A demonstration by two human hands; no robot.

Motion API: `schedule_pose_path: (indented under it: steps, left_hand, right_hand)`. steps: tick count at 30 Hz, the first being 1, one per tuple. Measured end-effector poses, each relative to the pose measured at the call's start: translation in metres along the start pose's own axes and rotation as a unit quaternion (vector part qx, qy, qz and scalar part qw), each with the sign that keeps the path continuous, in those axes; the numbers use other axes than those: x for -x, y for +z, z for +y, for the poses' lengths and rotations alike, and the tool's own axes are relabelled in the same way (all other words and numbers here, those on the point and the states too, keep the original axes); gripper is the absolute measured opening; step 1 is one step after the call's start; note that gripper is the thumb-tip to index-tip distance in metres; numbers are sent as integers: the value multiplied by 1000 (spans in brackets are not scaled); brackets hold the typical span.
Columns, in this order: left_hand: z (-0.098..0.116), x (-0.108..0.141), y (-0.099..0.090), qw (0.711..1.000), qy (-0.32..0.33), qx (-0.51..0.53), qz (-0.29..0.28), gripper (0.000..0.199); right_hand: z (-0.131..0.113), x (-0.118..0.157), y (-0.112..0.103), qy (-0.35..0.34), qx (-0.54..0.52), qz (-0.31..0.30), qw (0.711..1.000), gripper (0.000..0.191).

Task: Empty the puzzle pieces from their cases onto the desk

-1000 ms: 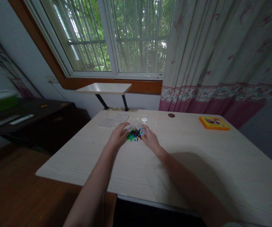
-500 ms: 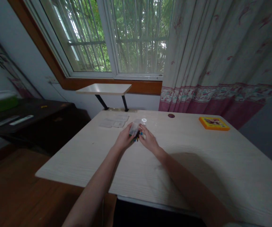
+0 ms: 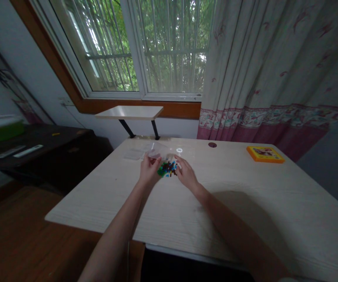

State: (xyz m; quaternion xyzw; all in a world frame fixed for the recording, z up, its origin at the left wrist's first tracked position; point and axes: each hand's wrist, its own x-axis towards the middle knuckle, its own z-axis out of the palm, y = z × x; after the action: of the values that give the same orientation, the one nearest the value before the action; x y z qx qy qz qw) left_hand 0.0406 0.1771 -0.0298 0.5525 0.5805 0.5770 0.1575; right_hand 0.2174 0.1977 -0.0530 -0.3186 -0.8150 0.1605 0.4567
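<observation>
A pile of small green, blue, brown and yellow pieces (image 3: 168,168) lies on the pale table between my hands. My left hand (image 3: 149,168) is closed on a clear plastic box (image 3: 156,149), tilted just left of and behind the pile. My right hand (image 3: 185,173) rests at the pile's right side with its fingers apart, the fingertips beside the pieces. More flat clear plastic boxes (image 3: 132,154) lie to the left of my left hand, partly overlapped by the held one.
A yellow-orange case (image 3: 265,154) lies at the table's back right. Near the back edge is a round brown hole cover (image 3: 212,145). A raised white shelf (image 3: 130,112) stands at the back left. A dark side table (image 3: 77,137) is further left.
My left hand has moved left with the clear box, away from the pile. The pieces, mostly hidden before, now show spread on the table. My right hand has barely moved.
</observation>
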Motion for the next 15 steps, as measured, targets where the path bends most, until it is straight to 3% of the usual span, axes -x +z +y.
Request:
schedule_pose_path:
  steps: [4, 7, 10, 12, 15]
  left_hand:
    - [0, -19, -33, 990, -98, 76, 66, 61]
    - [-8, -27, -72, 971, -163, 104, 139, 74]
    - [-23, -28, -111, 950, -248, 44, 184, 68]
    - [-34, -26, -132, 939, -297, -17, 175, 59]
    - [-44, -21, -153, 926, -314, -155, 141, 54]
  right_hand:
    - [21, -6, -13, 5, 40, 15, 999, 47]
    - [57, -10, -44, 29, 113, 23, 993, 44]
    - [105, -6, -97, 67, 209, 31, 975, 43]
    - [137, 3, -139, 100, 278, 49, 954, 43]
    - [175, 24, -200, 152, 379, 56, 911, 42]
